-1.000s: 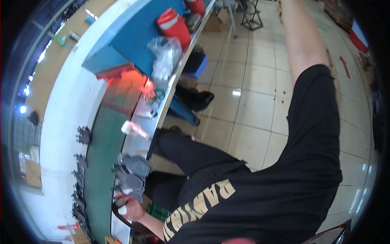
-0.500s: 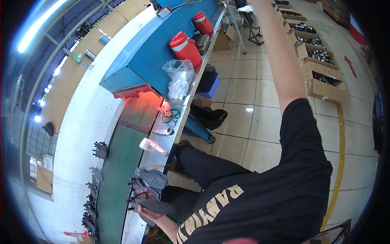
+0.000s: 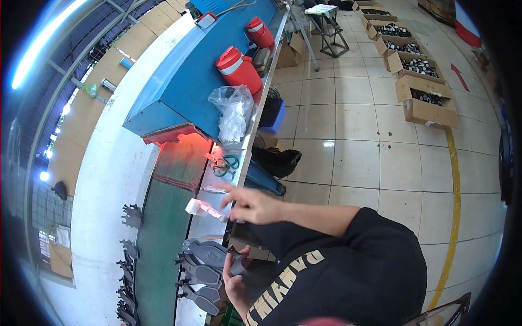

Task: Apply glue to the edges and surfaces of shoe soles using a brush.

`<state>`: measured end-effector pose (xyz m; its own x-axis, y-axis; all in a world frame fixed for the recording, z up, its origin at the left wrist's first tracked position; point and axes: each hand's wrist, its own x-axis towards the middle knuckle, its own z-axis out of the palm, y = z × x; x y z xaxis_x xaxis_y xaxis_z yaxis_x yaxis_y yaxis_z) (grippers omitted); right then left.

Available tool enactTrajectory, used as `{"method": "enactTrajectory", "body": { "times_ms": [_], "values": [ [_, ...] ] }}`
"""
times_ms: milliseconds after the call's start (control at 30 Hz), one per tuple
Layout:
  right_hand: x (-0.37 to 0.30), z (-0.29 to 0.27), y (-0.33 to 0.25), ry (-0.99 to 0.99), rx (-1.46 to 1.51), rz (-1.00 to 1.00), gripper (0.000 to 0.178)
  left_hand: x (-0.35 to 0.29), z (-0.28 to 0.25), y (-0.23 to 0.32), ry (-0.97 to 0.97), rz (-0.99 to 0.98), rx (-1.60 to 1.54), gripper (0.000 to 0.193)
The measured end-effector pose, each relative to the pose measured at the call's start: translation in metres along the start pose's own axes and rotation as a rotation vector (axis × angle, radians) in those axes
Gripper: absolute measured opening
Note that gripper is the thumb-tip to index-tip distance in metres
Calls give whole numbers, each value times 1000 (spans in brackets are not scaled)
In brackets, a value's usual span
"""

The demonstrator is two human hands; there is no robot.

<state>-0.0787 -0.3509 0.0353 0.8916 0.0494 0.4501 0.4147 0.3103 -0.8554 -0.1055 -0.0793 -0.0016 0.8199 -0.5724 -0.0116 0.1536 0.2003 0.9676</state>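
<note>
Holding one grey part (image 3: 238,266) in left hand (image 3: 234,281), with thumb and fingers bent round it, just right of the bench edge. Holding right hand (image 3: 254,207) farther along that edge, with fingers loosely spread and half open; seeing nothing in its grip, though can't see the whole palm. Can't tell whether touching the mallet (image 3: 204,208) (one, white head, pinkish handle) just left of the fingers.

Counting at least three paddle-shaped grey parts (image 3: 201,271), overlapping on the metal bench strip (image 3: 204,227), left of left hand. Farther along the strip, counting one small tube-like item (image 3: 213,189) beside right fingertips, one pair of green-handled scissors (image 3: 225,165), one clear plastic bag (image 3: 232,124), two red jugs (image 3: 239,70).

To the left, seeing one green conveyor belt (image 3: 160,233), meeting one blue machine (image 3: 179,95) with red glow at its opening. Along the belt's left side, counting at least five dark toothed parts (image 3: 131,216); can't count exactly, overlapping at near end.

Under the bench, spotting one blue tub (image 3: 273,118), one black bag (image 3: 277,161). Far right on floor, counting at least five open cardboard boxes (image 3: 429,114) in a row, filled with small black-and-white pieces (image 3: 427,96).
</note>
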Motion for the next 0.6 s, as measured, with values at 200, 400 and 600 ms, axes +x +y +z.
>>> {"method": "enactTrajectory", "body": {
  "times_ms": [200,400,600],
  "values": [
    [-3,36,34,-147,-73,76,82,5,5,-4,134,-14,-65,89],
    [15,29,47,-120,-110,190,74,23,-29,-12,163,-131,32,86],
    [48,21,69,-13,-234,229,41,68,-50,12,261,-40,78,86]
  ]
}}
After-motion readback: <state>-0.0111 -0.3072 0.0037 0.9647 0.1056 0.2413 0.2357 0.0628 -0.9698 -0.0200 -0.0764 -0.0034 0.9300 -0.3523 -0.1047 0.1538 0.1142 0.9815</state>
